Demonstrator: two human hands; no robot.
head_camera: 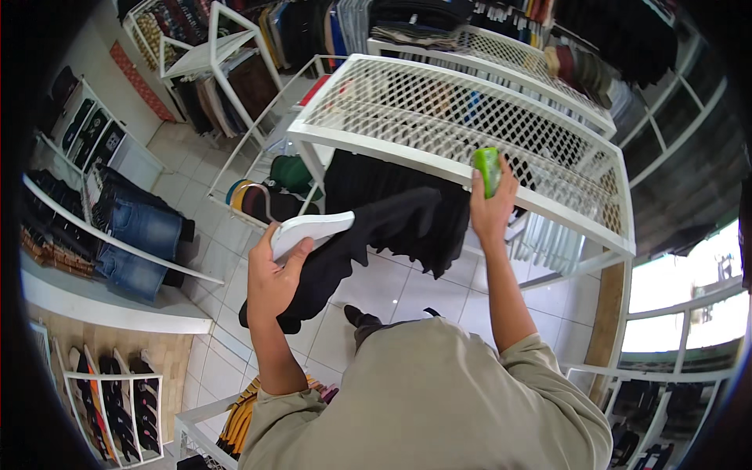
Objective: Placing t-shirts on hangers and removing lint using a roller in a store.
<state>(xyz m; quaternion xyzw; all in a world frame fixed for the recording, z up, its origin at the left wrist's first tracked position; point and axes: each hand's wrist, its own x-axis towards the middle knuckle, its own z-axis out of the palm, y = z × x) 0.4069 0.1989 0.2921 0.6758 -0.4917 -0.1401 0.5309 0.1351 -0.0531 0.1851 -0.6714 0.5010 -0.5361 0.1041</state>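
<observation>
My left hand (pixel 273 276) grips a white clothes hanger (pixel 314 228) with a metal hook by one shoulder. A black garment (pixel 329 276) hangs from the hanger, one dark part of it stretching right and slightly blurred. Upright in my right hand (pixel 496 205) is a small bright green object (pixel 486 167); its exact kind is hard to tell. That hand is at the front edge of a white metal rack (pixel 376 144) with a mesh top. Below the rack's front bar hangs a row of black garments (pixel 405 217).
Caps (pixel 288 176) sit low beside the rack's left end. Denim shorts (pixel 138 235) hang at the left, behind a curved white rail (pixel 117 235). Behind the rack stands another mesh-topped rack (pixel 499 50) with folded clothes. Yellow garments (pixel 238 420) hang near my left elbow. The floor (pixel 376 288) is white tile.
</observation>
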